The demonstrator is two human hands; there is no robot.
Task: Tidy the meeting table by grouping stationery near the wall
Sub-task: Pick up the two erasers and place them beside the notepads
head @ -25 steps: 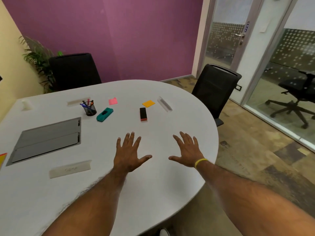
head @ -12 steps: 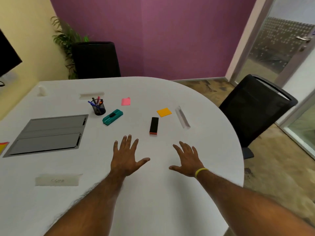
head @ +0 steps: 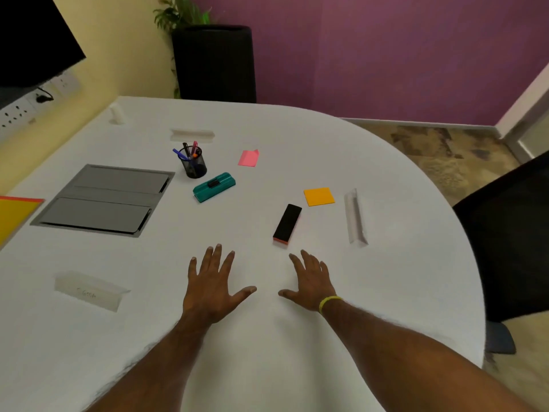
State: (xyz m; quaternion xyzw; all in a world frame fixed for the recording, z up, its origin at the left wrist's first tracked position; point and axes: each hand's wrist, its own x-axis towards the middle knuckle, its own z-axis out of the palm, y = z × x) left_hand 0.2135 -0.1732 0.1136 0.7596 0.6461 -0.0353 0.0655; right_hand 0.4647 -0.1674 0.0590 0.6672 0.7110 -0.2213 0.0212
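Observation:
My left hand [head: 212, 285] and my right hand [head: 310, 281] lie flat on the white table [head: 267, 337], fingers spread, holding nothing. Just beyond my right hand lies a black eraser with an orange base [head: 287, 223]. An orange sticky pad [head: 318, 196] sits behind it. Farther left are a teal board duster [head: 214, 186], a black mesh pen cup with several pens [head: 193, 163], and a pink sticky pad [head: 248, 158].
Clear name holders lie at right [head: 355, 217], front left [head: 89, 291] and at the back [head: 191, 134]. A grey cable hatch [head: 104, 199] is set into the table; yellow paper [head: 13, 214] at the left edge. Black chairs stand at right [head: 505, 233] and back [head: 215, 62].
The view has swung left and tilted down, bringing the yellow wall and screen into sight. Both hands stay flat on the table in the same pose.

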